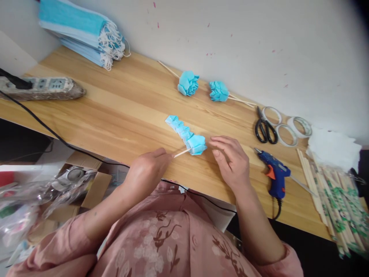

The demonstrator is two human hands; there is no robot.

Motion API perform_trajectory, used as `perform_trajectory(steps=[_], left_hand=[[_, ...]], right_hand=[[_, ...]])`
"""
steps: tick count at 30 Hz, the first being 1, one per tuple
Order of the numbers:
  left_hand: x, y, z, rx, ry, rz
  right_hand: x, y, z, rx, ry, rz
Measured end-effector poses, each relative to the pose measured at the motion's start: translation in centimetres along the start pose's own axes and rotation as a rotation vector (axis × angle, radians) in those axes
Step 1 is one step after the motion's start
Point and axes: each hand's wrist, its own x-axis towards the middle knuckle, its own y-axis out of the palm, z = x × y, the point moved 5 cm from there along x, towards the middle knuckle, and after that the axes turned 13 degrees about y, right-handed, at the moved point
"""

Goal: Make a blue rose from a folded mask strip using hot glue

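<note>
My left hand (pixel 148 167) pinches a thin wooden stick (pixel 182 153) near the table's front edge. The stick's far end sits inside a partly rolled light-blue pleated strip (pixel 186 134) that trails away across the wooden table (pixel 115 111). My right hand (pixel 230 157) rests just right of the rolled end, fingers curled and touching the blue roll. Two finished blue flower-like rolls on sticks (pixel 188 83) (pixel 218 91) lie farther back by the wall.
A blue glue gun (pixel 275 173) lies right of my right hand, with black scissors (pixel 264 129) and tape rolls (pixel 285 132) behind it. Packs of wooden sticks (pixel 334 207) fill the right end. Stacked face masks (pixel 83 32) and a power strip (pixel 40 88) are at left.
</note>
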Motion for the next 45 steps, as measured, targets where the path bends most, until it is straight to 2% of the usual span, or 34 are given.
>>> perform_trajectory(steps=[7,12,15,23,31,35,39,45], left_hand=[[0.3,-0.1,0.5,-0.042,-0.002,0.007],[0.4,-0.1,0.5,-0.056,-0.011,0.006],[0.4,-0.2,0.5,-0.058,-0.011,0.019],[0.4,-0.3,0.3,-0.056,0.002,0.022],[0.1,-0.8,-1.0,0.163,-0.017,0.041],[0.2,-1.1,-1.6,0.232,0.015,0.010],[0.1,-0.8,-1.6,0.224,0.057,-0.066],[-0.3,-0.1,-0.8,0.171,0.010,-0.039]], right_hand=[[0.2,-0.2,0.5,-0.056,-0.039,0.015],[0.9,0.4,1.8,-0.203,-0.201,0.128],[1.6,0.9,2.4,-0.303,-0.236,0.208],[3.5,1.6,3.4,-0.358,-0.219,0.333],[4.2,1.9,3.4,-0.386,-0.227,0.395],[4.6,2.0,3.5,-0.390,-0.222,0.423],[5.1,2.0,3.7,-0.398,-0.225,0.454],[5.7,2.2,3.9,-0.449,-0.240,0.531]])
